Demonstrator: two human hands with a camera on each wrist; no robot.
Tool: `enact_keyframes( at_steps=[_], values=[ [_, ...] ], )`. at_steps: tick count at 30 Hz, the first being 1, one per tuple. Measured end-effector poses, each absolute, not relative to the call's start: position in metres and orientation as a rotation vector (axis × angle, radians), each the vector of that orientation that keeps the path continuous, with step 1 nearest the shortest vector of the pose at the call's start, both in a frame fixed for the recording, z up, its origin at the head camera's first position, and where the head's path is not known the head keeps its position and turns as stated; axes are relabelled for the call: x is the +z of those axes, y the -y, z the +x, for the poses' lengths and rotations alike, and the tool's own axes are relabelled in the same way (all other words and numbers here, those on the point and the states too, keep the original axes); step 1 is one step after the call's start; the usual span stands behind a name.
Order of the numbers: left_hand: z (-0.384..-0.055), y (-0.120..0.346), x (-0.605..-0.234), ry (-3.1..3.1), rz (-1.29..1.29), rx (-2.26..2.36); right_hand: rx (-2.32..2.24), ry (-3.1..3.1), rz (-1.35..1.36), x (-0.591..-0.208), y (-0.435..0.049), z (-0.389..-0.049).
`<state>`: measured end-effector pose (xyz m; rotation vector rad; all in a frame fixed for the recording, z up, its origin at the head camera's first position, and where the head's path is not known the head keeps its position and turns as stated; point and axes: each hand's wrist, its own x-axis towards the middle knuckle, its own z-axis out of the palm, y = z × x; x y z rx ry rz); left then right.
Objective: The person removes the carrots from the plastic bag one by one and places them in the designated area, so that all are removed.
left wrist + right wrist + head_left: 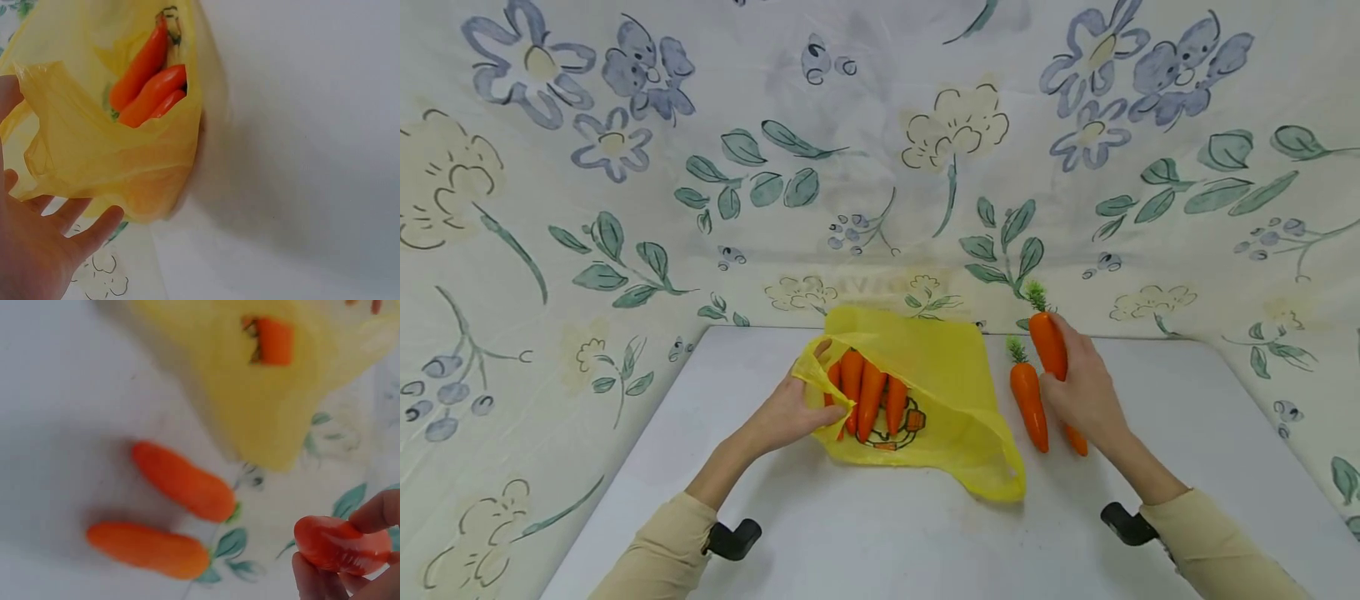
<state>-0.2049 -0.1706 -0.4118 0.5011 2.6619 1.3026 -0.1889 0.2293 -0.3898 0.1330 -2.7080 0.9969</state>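
Observation:
My left hand (790, 412) holds the rim of a yellow plastic bag (943, 358) at its left side, thumb in front of the film. The bag lies with its mouth gaping, and several orange carrots (871, 396) lie inside; in the left wrist view some carrots (147, 69) show through the opening. My right hand (1086, 392) grips another carrot (1047, 337) by its side, its green tuft pointing away from me. In the right wrist view this carrot (337, 547) sits between thumb and fingers, above the table. Two loose carrots (1028, 404) lie below it, one partly hidden by the hand.
A white table (880, 542) carries everything. Behind it and at both sides hangs a floral cloth (880, 108). The bag's loose corner (1000, 479) spreads toward the front right. Black wrist devices (735, 540) are strapped at both sleeves.

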Motion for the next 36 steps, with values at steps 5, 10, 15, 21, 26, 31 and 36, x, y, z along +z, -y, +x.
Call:
enact_keyframes(
  at_steps=[5, 10, 15, 21, 26, 31, 36],
  values=[
    [-0.206, 0.171, -0.41, -2.675, 0.492, 1.28, 0.953, 2.763, 0.032, -0.403, -0.251, -0.197],
    [-0.207, 0.17, -0.409, -2.692, 0.486, 1.251, 0.908, 2.814, -0.049, -0.415, -0.274, -0.204],
    [-0.207, 0.171, -0.409, -2.669, 0.48, 1.256, 0.841, 2.922, -0.085, -0.425, -0.292, -0.209],
    [-0.207, 0.17, -0.41, -2.647, 0.498, 1.278, 0.827, 3.047, -0.131, -0.432, -0.302, -0.209],
    [-0.205, 0.17, -0.412, -2.628, 0.469, 1.283, 0.797, 3.113, -0.201, -0.435, -0.301, -0.21],
    [-0.206, 0.171, -0.414, -2.625, 0.483, 1.292, 0.783, 3.142, -0.239, -0.44, -0.303, -0.212],
    [-0.204, 0.172, -0.414, -2.63, 0.477, 1.276, 0.808, 3.153, -0.26, -0.446, -0.302, -0.215]
  ],
)
